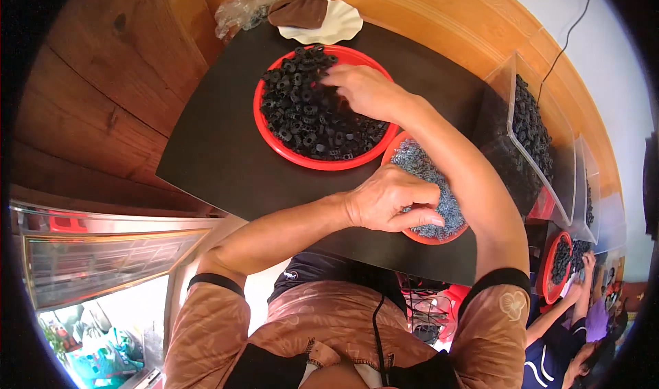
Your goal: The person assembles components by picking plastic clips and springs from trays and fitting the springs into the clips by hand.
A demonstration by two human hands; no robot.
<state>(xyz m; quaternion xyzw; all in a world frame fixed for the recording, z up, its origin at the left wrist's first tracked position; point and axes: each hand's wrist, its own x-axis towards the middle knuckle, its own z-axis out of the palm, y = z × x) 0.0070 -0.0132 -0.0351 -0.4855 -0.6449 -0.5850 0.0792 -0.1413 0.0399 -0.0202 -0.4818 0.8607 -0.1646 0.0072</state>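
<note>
A red round basin (295, 157) on the dark table holds a heap of small black ring-shaped plastic parts (302, 107). My right hand (367, 90) reaches into the far right side of this heap. Its fingertips are blurred and partly hidden among the parts. Nearer to me, a smaller orange-red bowl (443, 241) is filled with tiny silvery-blue metal pieces (449, 207). Over its left side is my left hand (397, 200), fingers curled in and thumb pointing right. Whatever those curled fingers hold, if anything, is hidden. My right forearm passes above the bowl.
A scalloped white plate (343, 24) with a brown cloth (299, 8) lies behind the basin, beside a clear plastic bag (244, 8). Clear bins (511, 114) of black parts stand at right. Beyond, another person's hands (580, 276) are near a red basin (550, 279).
</note>
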